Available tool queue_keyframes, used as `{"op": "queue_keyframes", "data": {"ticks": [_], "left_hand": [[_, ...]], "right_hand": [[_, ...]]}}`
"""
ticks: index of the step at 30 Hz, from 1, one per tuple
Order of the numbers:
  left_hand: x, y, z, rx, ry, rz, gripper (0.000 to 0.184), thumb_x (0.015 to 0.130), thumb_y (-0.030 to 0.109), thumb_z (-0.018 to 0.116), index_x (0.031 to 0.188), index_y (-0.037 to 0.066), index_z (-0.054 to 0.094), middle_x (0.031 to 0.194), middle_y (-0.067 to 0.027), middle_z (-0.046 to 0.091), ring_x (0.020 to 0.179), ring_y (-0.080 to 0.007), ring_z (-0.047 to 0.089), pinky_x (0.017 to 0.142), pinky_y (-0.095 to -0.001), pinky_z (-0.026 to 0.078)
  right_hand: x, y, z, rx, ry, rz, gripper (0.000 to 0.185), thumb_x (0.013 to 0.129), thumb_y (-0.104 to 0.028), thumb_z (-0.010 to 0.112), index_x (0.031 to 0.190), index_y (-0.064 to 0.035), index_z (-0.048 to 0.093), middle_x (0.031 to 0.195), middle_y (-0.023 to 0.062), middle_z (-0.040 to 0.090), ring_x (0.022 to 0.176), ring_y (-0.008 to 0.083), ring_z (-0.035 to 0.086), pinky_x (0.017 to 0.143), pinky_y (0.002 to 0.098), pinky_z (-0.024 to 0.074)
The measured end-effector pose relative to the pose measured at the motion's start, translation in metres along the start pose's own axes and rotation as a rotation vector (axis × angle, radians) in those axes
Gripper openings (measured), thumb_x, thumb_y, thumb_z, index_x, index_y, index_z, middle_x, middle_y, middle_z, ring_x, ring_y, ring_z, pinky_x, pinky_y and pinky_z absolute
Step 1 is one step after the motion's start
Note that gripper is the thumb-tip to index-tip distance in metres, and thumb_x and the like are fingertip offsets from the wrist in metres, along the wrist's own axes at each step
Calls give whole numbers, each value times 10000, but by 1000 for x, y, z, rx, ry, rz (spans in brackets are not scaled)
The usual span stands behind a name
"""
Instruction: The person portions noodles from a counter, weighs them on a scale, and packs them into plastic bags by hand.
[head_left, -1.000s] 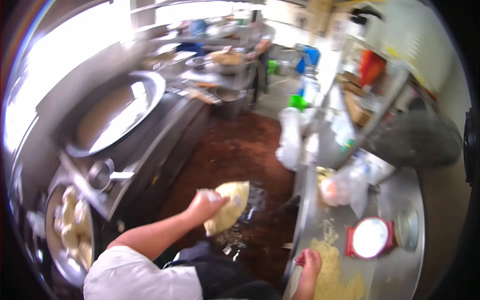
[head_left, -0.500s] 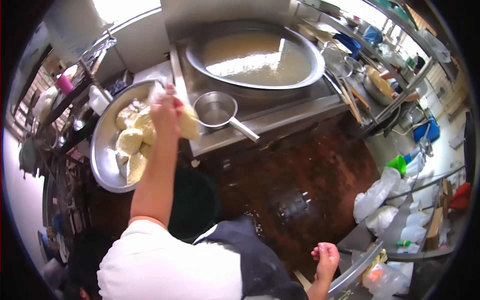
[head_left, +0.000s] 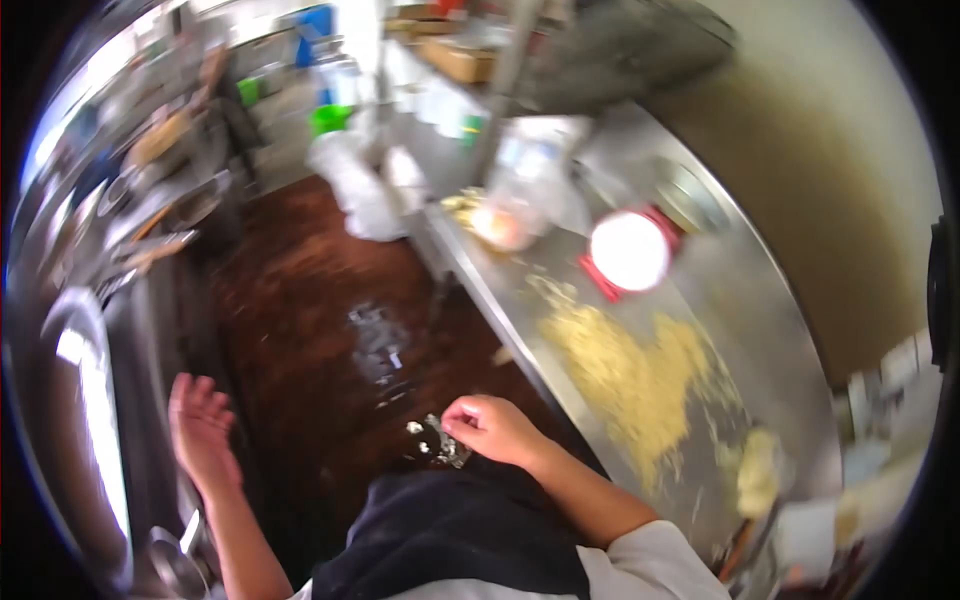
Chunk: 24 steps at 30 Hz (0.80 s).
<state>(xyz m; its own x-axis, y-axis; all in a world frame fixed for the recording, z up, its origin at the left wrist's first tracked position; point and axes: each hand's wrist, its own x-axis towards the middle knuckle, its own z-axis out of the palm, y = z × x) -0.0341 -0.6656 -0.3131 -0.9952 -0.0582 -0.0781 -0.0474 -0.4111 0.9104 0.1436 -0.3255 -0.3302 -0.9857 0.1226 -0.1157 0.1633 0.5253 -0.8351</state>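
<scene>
My left hand (head_left: 204,430) is raised on the left, beside the stove edge, with fingers apart and nothing in it. In front of my apron, my right hand (head_left: 490,428) hovers over the floor near the steel table (head_left: 740,260), its fingers curled in and no object showing. On that table lies a spread heap of pale yellow shredded food (head_left: 630,380). A bag of similar yellow food (head_left: 758,475) rests toward the table's near right end. Beyond the heap stands a red object with a bright round white top (head_left: 630,250).
The wide metal pan (head_left: 100,400) is at far left, with a saucepan (head_left: 178,562) below it. Plastic bags (head_left: 530,185) sit at the table's far end; a white sack (head_left: 360,195) stands beyond. The brown floor (head_left: 300,280) looks wet in places.
The view has swung right, from stove and basin to the steel table. My left hand, earlier gripping a bag of yellow food over the basin, is now empty and open. My right hand remains curled.
</scene>
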Motion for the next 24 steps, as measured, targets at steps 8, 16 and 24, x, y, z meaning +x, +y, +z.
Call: {"op": "queue_keyframes", "data": {"ticks": [8, 16, 24], "left_hand": [[-68, -95, 229, 732, -1564, -25, 448, 830, 66, 638, 1260, 29, 517, 1096, -78, 611, 914, -143, 586, 809, -277, 466], [-120, -158, 308, 1159, -1957, -34, 473, 815, 280, 689, 1218, 64, 565, 1087, -140, 638, 958, -253, 638, 827, -347, 509], [-105, -195, 362, 1083, -2004, -48, 480, 822, 313, 680, 1213, 59, 566, 1080, -147, 641, 953, -266, 637, 830, -348, 507]], "right_hand": [[-141, 97, -81, 163, 768, 471, 207, 853, -239, 649, 925, -45, 663, 785, 52, 653, 702, 131, 600, 661, 275, 486], [-218, 208, -120, 402, 1058, 681, 209, 851, -219, 658, 903, -16, 658, 695, -2, 605, 622, 64, 524, 578, 221, 430], [-203, 221, -186, 313, 1118, 646, 186, 855, -200, 657, 910, -23, 655, 770, 23, 647, 686, 81, 568, 645, 243, 470]]}}
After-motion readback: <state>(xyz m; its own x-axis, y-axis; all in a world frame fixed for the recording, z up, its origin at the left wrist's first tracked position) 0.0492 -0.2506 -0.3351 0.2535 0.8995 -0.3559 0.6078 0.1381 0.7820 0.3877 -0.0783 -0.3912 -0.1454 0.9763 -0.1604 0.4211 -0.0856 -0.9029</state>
